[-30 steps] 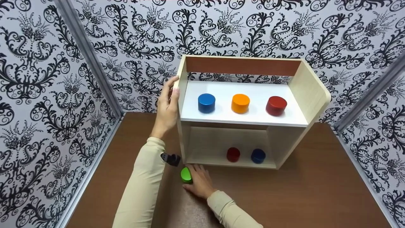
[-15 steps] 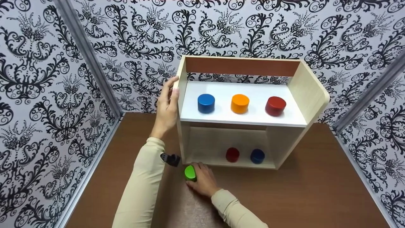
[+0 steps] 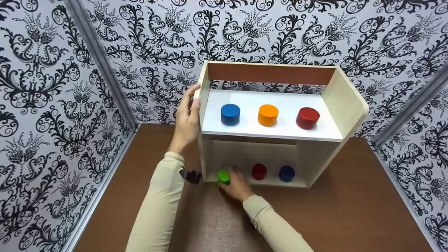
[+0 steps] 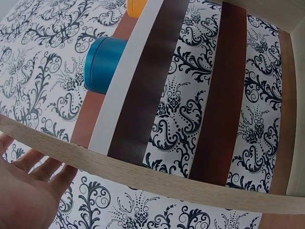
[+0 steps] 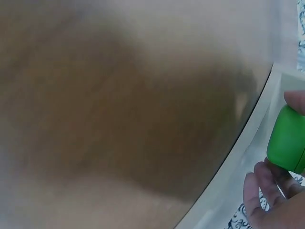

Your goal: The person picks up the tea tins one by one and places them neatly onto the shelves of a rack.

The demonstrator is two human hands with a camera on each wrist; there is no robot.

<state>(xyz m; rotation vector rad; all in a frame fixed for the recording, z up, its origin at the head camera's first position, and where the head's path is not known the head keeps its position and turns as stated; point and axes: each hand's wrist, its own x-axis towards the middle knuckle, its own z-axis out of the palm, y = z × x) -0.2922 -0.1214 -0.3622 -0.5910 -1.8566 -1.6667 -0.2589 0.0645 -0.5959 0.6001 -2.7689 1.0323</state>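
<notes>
My right hand [image 3: 238, 185] holds a green round block [image 3: 223, 176] between thumb and fingers, at the front of the lower shelf, left of a red round block [image 3: 259, 171]. In the right wrist view the green block [image 5: 287, 140] shows at the right edge, with the thumb above it and fingers below. My left hand [image 3: 187, 120] rests against the left side panel of the wooden shelf unit [image 3: 203, 105], fingers behind and thumb at its front edge. In the left wrist view the left hand [image 4: 33, 191] lies beside that panel, its fingertips partly hidden.
A blue block [image 3: 230, 114], an orange block [image 3: 268, 115] and a dark red block [image 3: 308, 118] stand on the white upper shelf [image 3: 245, 98]. Another blue block [image 3: 286, 173] stands at the lower right. The brown table [image 3: 350, 210] meets patterned walls.
My right hand has lifted the green block from the table in front of the unit and carried it forward and right to the lower shelf. The left hand stays at the panel.
</notes>
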